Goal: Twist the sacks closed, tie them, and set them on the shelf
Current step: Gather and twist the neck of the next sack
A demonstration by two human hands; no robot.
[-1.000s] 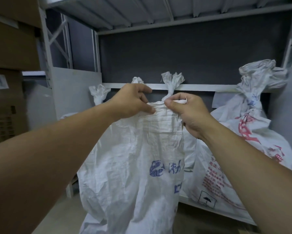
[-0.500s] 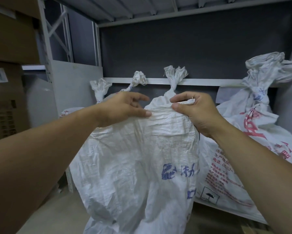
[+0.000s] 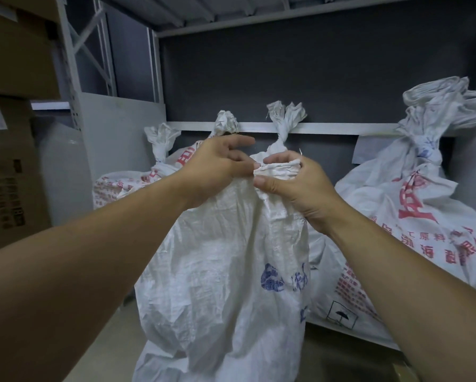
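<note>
A white woven sack with blue print (image 3: 231, 271) stands in front of me, its mouth gathered into a bunch at the top. My right hand (image 3: 294, 188) grips that bunched top, thumb in front and fingers curled over it. My left hand (image 3: 217, 166) holds the sack's neck right beside it, thumb and fingers pinching the fabric, index finger stretched out. Behind it, on the grey metal shelf (image 3: 349, 330), stand several tied sacks with red print, among them a large one at the right (image 3: 424, 216) and one at the left (image 3: 126, 183).
Cardboard boxes (image 3: 13, 161) are stacked at the left edge. A white shelf rail (image 3: 341, 128) crosses behind the knotted sack tops. The upper shelf deck (image 3: 231, 12) hangs overhead. Grey side panels (image 3: 115, 133) bound the shelf bay; bare floor lies at lower left.
My hands have come together, gathering the sack's wide flat mouth into a narrow bunch. The sack's top has risen slightly.
</note>
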